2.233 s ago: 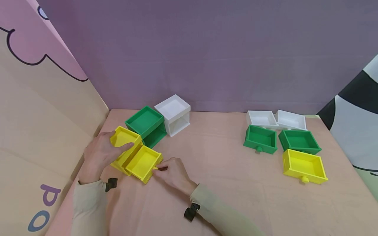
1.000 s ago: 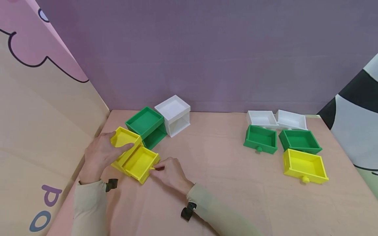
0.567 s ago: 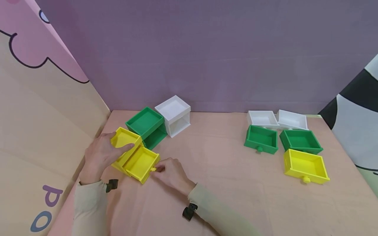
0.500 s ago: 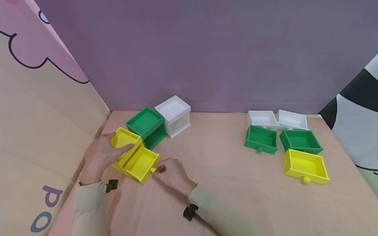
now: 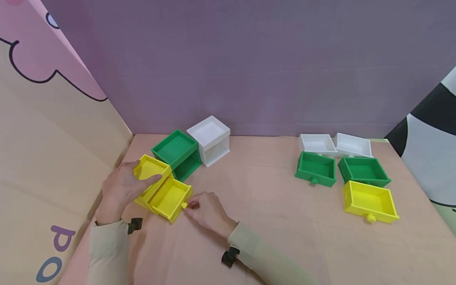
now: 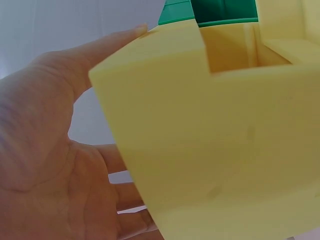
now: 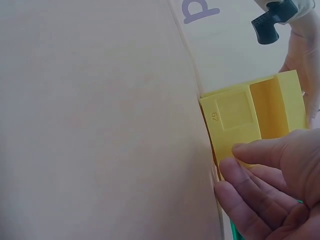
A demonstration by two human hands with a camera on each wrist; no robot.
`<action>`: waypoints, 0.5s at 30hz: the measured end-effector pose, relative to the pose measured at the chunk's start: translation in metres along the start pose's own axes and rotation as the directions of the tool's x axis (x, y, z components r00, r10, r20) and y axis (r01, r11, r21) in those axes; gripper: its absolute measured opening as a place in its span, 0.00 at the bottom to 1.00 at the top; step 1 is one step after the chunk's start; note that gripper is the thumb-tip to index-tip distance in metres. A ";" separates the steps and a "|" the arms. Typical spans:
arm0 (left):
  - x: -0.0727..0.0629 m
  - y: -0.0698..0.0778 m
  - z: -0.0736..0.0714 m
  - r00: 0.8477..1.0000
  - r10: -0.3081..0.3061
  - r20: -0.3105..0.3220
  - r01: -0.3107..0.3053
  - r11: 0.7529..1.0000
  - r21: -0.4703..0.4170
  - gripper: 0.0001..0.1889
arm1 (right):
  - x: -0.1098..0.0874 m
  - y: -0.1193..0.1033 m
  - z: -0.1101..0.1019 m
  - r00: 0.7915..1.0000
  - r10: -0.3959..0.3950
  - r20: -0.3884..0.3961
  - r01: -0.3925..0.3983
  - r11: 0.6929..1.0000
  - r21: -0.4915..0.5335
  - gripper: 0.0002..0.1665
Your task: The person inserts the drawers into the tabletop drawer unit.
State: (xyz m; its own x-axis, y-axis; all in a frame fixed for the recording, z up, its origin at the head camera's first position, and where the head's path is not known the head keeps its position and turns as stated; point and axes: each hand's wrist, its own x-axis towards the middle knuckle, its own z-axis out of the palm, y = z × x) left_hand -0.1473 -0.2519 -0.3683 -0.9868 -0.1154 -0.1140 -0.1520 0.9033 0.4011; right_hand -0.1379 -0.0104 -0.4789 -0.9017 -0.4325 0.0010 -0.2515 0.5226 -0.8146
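My left hand [image 5: 121,188] grips a small yellow cabinet [image 5: 152,166] from its left side, thumb over the top edge. In the left wrist view the cabinet's plain side wall [image 6: 215,145] fills much of the picture. A yellow drawer [image 5: 170,196] sits partly in the cabinet's lower opening, sticking out toward the right. Its round knob [image 5: 185,205] shows just beside the fingertips of my right hand [image 5: 210,211], which pinch nothing. The right wrist view has the loosely curled fingers [image 7: 245,210] over the drawer front [image 7: 225,115], hiding the knob.
Behind the yellow cabinet stand a green cabinet [image 5: 176,148] and a white cabinet [image 5: 210,132], both with hollow lower openings. Off to the right lie loose drawers: white ones [image 5: 317,143], green ones [image 5: 317,168] and a yellow one [image 5: 370,200]. A wall [image 5: 53,138] flanks the left.
The yellow drawer has slid a little farther into the cabinet, leftward. My right fingers held its knob earlier and have since come off it. The left hand keeps its grip.
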 end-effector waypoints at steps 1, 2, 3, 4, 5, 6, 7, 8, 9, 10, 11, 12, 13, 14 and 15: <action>0.000 0.000 0.000 1.000 -0.001 0.001 0.001 1.000 0.001 0.55 | 0.000 0.000 0.000 1.000 0.002 0.001 -0.002 1.000 0.009 0.11; 0.000 0.000 0.000 1.000 -0.001 0.002 0.001 1.000 0.002 0.55 | 0.001 0.000 0.000 1.000 0.004 0.003 -0.004 1.000 0.018 0.11; 0.000 0.000 -0.001 1.000 -0.002 0.002 0.002 1.000 0.003 0.55 | 0.001 0.000 0.000 1.000 0.005 0.003 -0.005 1.000 0.026 0.11; 0.000 0.000 0.000 1.000 -0.002 0.001 0.002 1.000 0.003 0.55 | 0.001 0.000 0.000 1.000 0.005 0.003 -0.005 0.999 0.034 0.11; -0.001 0.000 0.000 1.000 -0.002 0.000 0.002 1.000 0.003 0.55 | 0.002 0.000 0.001 1.000 0.004 0.003 -0.004 0.999 0.044 0.11; -0.001 0.000 0.000 1.000 -0.001 -0.002 0.001 1.000 0.003 0.55 | 0.002 0.000 0.001 1.000 0.002 0.001 -0.002 0.998 0.056 0.11; -0.001 0.000 0.000 1.000 0.001 -0.004 -0.001 1.000 0.004 0.55 | 0.003 0.000 0.002 1.000 0.000 -0.003 0.000 0.998 0.069 0.11; -0.001 0.000 0.000 1.000 0.004 -0.006 -0.003 1.000 0.007 0.55 | 0.004 0.001 0.002 1.000 -0.001 -0.008 0.001 0.997 0.082 0.11; -0.001 0.000 0.000 1.000 0.005 -0.008 -0.005 1.000 0.009 0.55 | 0.005 0.002 0.003 1.000 -0.003 -0.014 0.004 0.996 0.093 0.11; -0.001 0.000 0.000 1.000 0.006 -0.010 -0.006 1.000 0.011 0.54 | 0.006 0.002 0.004 1.000 -0.004 -0.019 0.006 0.995 0.102 0.11; -0.001 0.000 0.000 1.000 0.007 -0.011 -0.007 1.000 0.011 0.54 | 0.006 0.003 0.005 1.000 -0.005 -0.023 0.007 0.994 0.111 0.11; -0.001 0.000 0.000 1.000 0.009 -0.012 -0.009 1.000 0.012 0.54 | 0.007 0.003 0.005 1.000 -0.005 -0.027 0.008 0.993 0.120 0.11; -0.001 -0.001 0.001 1.000 0.010 -0.013 -0.010 1.000 0.014 0.54 | 0.008 0.004 0.006 1.000 -0.005 -0.030 0.009 0.992 0.126 0.11; -0.001 -0.001 0.001 1.000 0.012 -0.012 -0.011 1.000 0.014 0.54 | 0.008 0.004 0.006 0.999 -0.007 -0.033 0.011 0.992 0.128 0.11; -0.001 -0.001 0.001 1.000 0.012 -0.012 -0.012 1.000 0.013 0.54 | 0.009 0.004 0.007 0.999 -0.010 -0.034 0.014 0.991 0.131 0.11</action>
State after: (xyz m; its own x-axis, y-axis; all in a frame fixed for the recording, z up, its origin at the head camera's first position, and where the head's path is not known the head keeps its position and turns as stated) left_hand -0.1463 -0.2522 -0.3691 -0.9891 -0.1096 -0.0980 -0.1395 0.9101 0.3902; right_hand -0.1444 -0.0169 -0.4859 -0.9107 -0.4122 0.0285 -0.2157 0.4155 -0.8837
